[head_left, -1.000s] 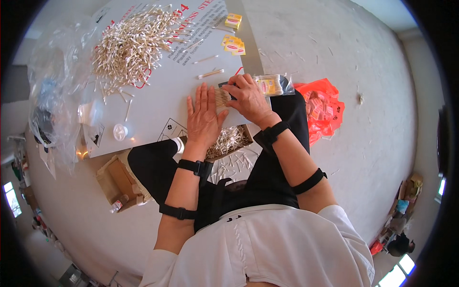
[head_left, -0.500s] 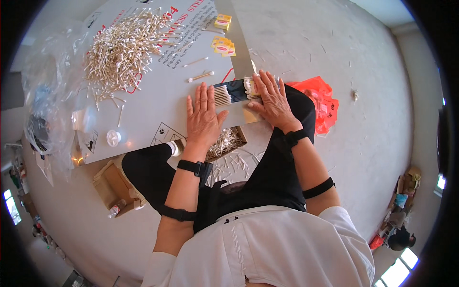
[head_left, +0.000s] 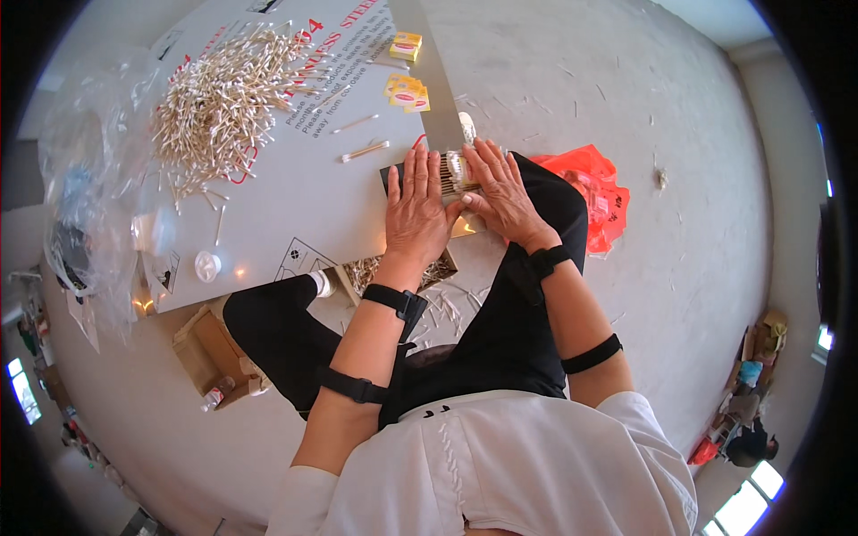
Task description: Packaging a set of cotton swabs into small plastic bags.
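My left hand (head_left: pixel 417 210) lies flat with its fingers stretched out, over a dark strip (head_left: pixel 388 181) at the table's near right edge. Close beside it, almost thumb to thumb, my right hand (head_left: pixel 508 196) is also flat, fingers extended. Between the two hands a row of cotton swabs (head_left: pixel 451 174) shows, its ends partly covered by my fingers. Just beyond my right fingertips, white cotton tips (head_left: pixel 467 125) stick up at the table's edge. A few loose cotton swabs (head_left: pixel 365 152) lie farther up the table.
A big heap of cotton swabs (head_left: pixel 214 107) covers the table's far left. Yellow packets (head_left: pixel 407 92) and a yellow box (head_left: pixel 405 45) sit at the far right; a white round container (head_left: pixel 207 267) stands near the front. Below are a swab-filled carton (head_left: pixel 438 271) and a red bag (head_left: pixel 594 196).
My left hand has slid right across the dark strip toward my right hand, covering much of the swab row. The gap between the hands has narrowed; my right hand has barely moved.
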